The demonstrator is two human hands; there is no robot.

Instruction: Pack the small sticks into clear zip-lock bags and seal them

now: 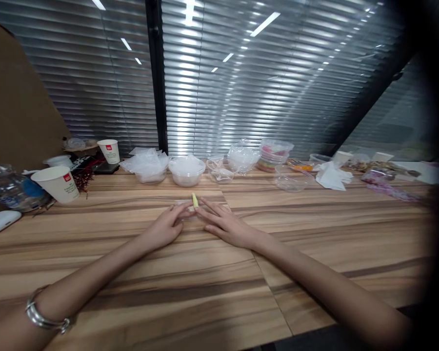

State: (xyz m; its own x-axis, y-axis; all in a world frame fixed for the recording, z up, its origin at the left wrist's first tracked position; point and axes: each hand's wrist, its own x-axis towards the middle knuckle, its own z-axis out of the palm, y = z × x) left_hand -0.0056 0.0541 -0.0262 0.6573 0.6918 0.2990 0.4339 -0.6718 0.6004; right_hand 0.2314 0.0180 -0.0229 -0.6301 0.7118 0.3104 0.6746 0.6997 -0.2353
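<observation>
Both my arms reach forward over the wooden table (pixel 212 287). My left hand (pixel 166 225) lies palm down with its fingertips on a small clear plastic bag (pixel 189 206) that holds a yellow-green piece (pixel 195 200). My right hand (pixel 225 224) also lies flat, fingers stretched out, its fingertips touching the same bag from the right. A silver bracelet (pixel 44 317) sits on my left wrist.
Along the far edge stand clear plastic bowls (pixel 187 171), crumpled plastic bags (pixel 146 163), a stack of containers with coloured contents (pixel 274 155) and white tissue (pixel 331 176). Paper cups (pixel 58 184) (pixel 109 150), a water bottle (pixel 10 187) and a white case (pixel 0 222) sit at the left.
</observation>
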